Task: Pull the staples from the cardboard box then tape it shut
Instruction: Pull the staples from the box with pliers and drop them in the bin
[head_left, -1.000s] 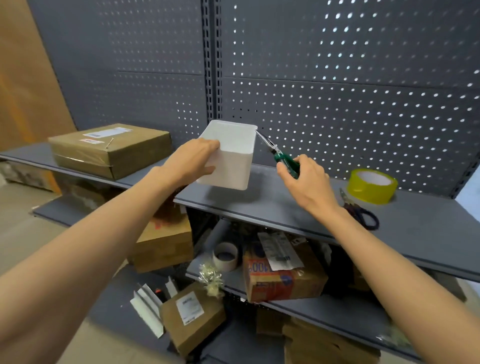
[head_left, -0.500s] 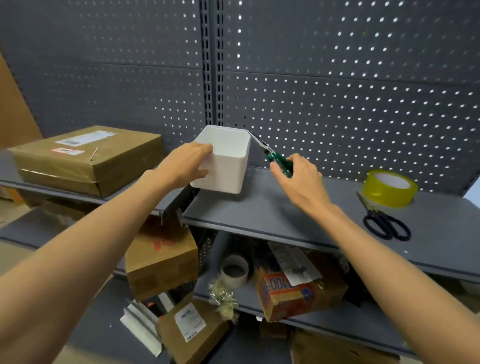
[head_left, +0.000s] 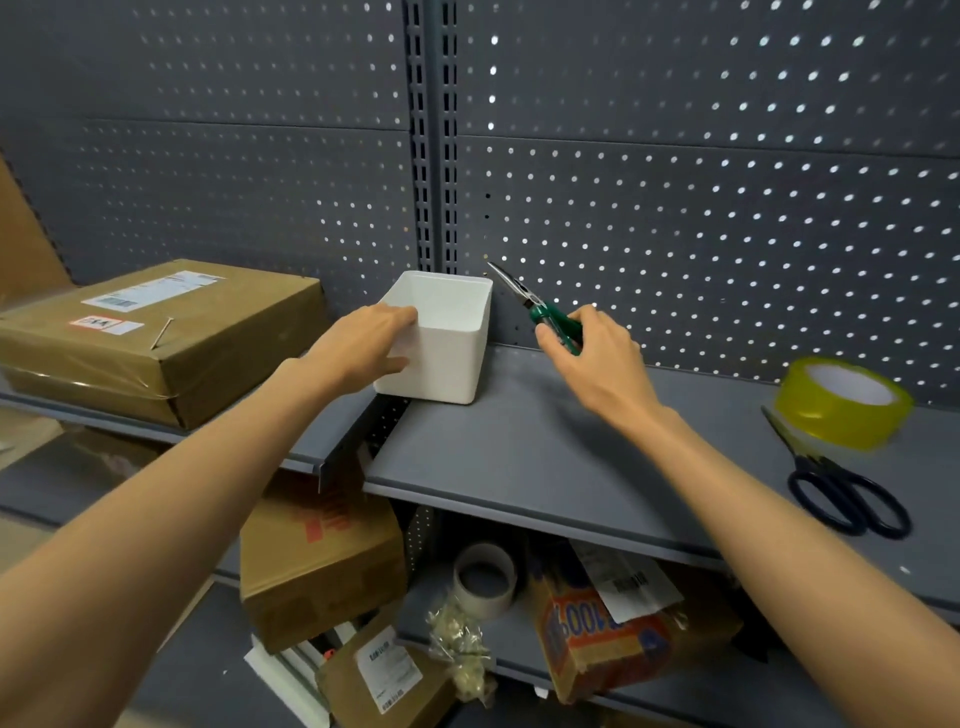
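The cardboard box (head_left: 156, 338) lies on the shelf (head_left: 545, 457), left of the white bin (head_left: 441, 338). Our left hand (head_left: 366, 343) grips the bin's near-left wall; our right hand (head_left: 597, 353) grips green-handled pliers (head_left: 540, 306) just right of the bin. Tape roll (head_left: 841, 402) and scissors (head_left: 836, 488) sit far right of it.

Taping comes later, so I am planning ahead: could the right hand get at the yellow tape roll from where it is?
Probably yes. The tape roll sits on the same shelf to its right with nothing between, but the right hand holds the pliers.
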